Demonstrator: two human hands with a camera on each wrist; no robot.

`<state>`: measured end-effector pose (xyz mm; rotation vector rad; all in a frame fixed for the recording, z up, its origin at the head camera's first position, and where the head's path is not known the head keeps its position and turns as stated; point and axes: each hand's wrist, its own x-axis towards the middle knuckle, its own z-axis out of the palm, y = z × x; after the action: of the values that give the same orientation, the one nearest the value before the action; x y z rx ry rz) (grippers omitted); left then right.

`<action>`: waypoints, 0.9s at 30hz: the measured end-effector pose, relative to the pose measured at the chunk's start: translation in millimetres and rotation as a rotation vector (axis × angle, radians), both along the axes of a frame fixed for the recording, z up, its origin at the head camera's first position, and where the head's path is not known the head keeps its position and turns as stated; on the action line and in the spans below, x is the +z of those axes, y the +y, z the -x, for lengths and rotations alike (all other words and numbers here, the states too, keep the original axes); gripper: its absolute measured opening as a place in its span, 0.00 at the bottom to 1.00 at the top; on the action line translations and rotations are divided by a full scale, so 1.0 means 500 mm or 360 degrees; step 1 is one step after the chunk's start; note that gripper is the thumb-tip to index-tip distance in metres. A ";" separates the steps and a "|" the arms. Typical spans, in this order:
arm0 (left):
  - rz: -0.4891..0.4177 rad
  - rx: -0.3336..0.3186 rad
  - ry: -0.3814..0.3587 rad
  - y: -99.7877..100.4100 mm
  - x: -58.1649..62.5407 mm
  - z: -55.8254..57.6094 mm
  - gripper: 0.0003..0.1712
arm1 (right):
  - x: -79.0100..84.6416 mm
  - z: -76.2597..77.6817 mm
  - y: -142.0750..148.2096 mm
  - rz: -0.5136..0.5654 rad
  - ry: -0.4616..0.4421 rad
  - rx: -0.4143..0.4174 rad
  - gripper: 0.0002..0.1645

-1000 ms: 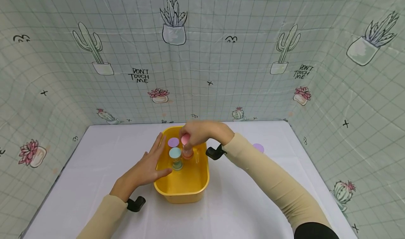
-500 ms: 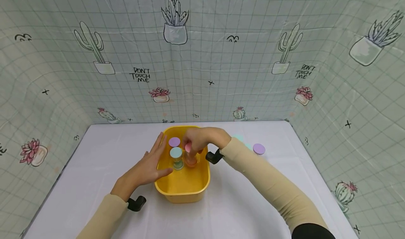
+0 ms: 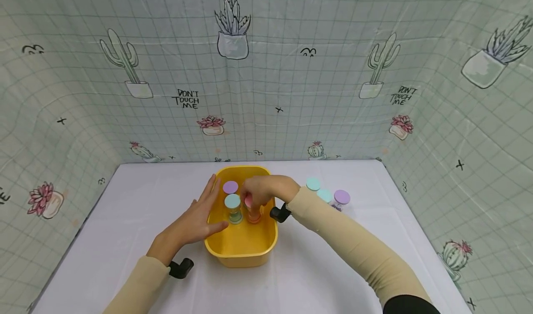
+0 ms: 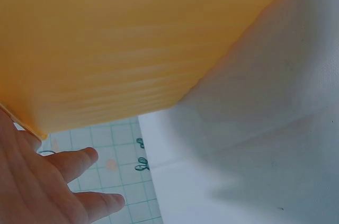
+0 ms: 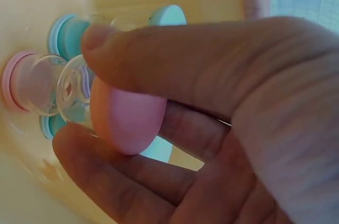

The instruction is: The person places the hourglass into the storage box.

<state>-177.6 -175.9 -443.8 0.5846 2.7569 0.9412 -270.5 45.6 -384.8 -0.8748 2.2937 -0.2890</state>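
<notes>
A yellow bin [image 3: 241, 260] stands on the table in the head view. My left hand [image 3: 193, 221] lies along its left rim with fingers straight and thumb spread. My right hand [image 3: 262, 190] reaches inside and pinches a pink-capped sand timer [image 5: 130, 121] between thumb and fingers. That timer is upright, its pink top [image 3: 248, 201] partly covered by the fingers. Just left of it stands a teal-capped sand timer [image 3: 233, 203], with a purple-capped one [image 3: 230, 187] behind. In the right wrist view, teal caps [image 5: 168, 16] show on both sides of the pink timer.
Right of the bin, two teal-capped timers [image 3: 313, 184] and a purple-capped timer [image 3: 342, 197] stand on the white tabletop [image 3: 325, 258], partly behind the right sleeve [image 3: 333, 226]. A patterned cloth [image 3: 275, 83] surrounds the table at back and sides.
My right hand has lowered the pink timer into the bin and shifted slightly toward me. Its sleeve now uncovers more of the timers on the right. My left hand keeps its place.
</notes>
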 end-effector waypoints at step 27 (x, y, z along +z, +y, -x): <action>-0.0016 0.0004 -0.0020 0.001 -0.004 0.002 0.65 | 0.047 0.012 0.058 0.0387 0.0148 -0.0010 0.21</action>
<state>-178.6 -175.4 -445.9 0.5751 2.7439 0.9567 -276.7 74.5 -361.1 -1.0200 2.3810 -0.5495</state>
